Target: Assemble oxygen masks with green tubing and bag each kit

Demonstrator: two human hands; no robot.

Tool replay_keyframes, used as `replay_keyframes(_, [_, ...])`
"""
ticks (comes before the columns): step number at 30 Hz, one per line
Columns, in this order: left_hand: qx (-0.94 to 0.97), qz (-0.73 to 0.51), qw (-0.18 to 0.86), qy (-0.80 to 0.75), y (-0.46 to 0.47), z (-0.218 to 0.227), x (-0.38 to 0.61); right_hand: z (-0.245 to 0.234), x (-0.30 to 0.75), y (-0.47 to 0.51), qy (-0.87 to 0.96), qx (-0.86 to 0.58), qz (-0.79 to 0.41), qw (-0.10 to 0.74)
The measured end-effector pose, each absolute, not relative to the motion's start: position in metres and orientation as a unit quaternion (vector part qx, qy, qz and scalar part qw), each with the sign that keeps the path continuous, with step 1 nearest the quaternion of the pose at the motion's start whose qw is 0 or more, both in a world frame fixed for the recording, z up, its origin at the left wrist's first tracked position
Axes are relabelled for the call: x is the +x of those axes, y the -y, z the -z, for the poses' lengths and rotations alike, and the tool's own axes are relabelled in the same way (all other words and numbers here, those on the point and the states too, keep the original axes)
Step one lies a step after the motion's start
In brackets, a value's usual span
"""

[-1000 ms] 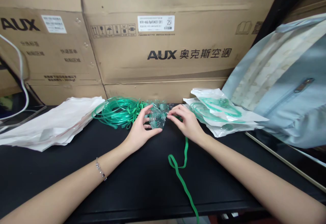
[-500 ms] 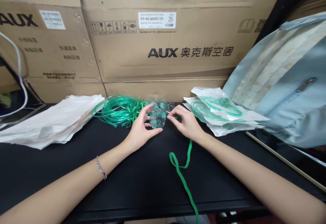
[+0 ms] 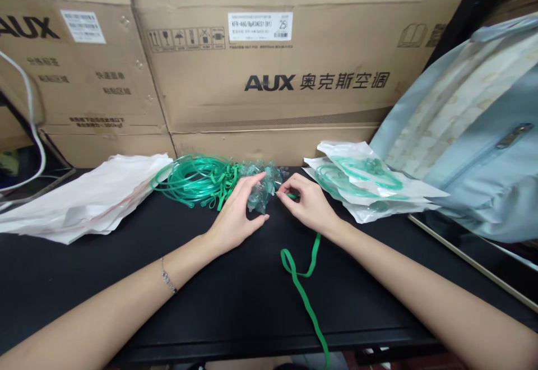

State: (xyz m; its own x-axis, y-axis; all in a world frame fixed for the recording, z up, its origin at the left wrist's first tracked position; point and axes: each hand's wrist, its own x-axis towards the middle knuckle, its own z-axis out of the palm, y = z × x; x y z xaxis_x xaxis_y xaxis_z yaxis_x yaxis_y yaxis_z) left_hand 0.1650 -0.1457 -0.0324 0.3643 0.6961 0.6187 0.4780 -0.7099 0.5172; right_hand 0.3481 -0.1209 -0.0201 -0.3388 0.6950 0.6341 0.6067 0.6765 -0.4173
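Observation:
My left hand (image 3: 235, 210) is open, its thumb and fingers apart, beside a heap of clear greenish plastic masks (image 3: 259, 192). Whether its far fingertips touch the heap, I cannot tell. My right hand (image 3: 309, 202) is closed in a pinch just right of the heap, gripping a green elastic strap (image 3: 309, 305). Below that hand the strap loops on the black table and runs over its front edge. Left of the masks lies a coil of green clear tubing (image 3: 189, 182), with short green straps bunched at its right side.
White pouches (image 3: 96, 196) are stacked at the left. At the right lie filled pouches (image 3: 361, 182) with green tubing inside. Large cardboard boxes (image 3: 269, 106) stand along the back. A light blue bag (image 3: 474, 151) leans in from the right; a white cable (image 3: 31, 106) hangs at far left.
The clear rounded mask between my left fingers is no longer there, and those fingers have spread. My right hand keeps its pinch in nearly the same place.

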Motion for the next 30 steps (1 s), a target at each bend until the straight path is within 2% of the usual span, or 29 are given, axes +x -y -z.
replay_keyframes(6, [0.816, -0.444, 0.175, -0.326, 0.146, 0.034, 0.167, 0.019, 0.344, 0.124, 0.804, -0.407, -0.098, 0.422])
replay_keyframes(11, [0.774, -0.469, 0.292, -0.307, 0.145, 0.034, 0.168, 0.018, 0.345, 0.122, 0.794, -0.388, -0.174, 0.434])
replay_keyframes(16, [0.707, -0.497, 0.417, -0.281, 0.143, 0.032, 0.169, 0.020, 0.346, 0.117, 0.730, -0.374, -0.349, 0.454])
replay_keyframes(22, [0.614, -0.518, 0.542, -0.247, 0.143, 0.028, 0.171, 0.022, 0.348, 0.114, 0.677, -0.314, -0.540, 0.390])
replay_keyframes(30, [0.522, -0.489, 0.652, -0.252, 0.147, 0.021, 0.170, 0.022, 0.352, 0.115, 0.654, -0.253, -0.636, 0.322])
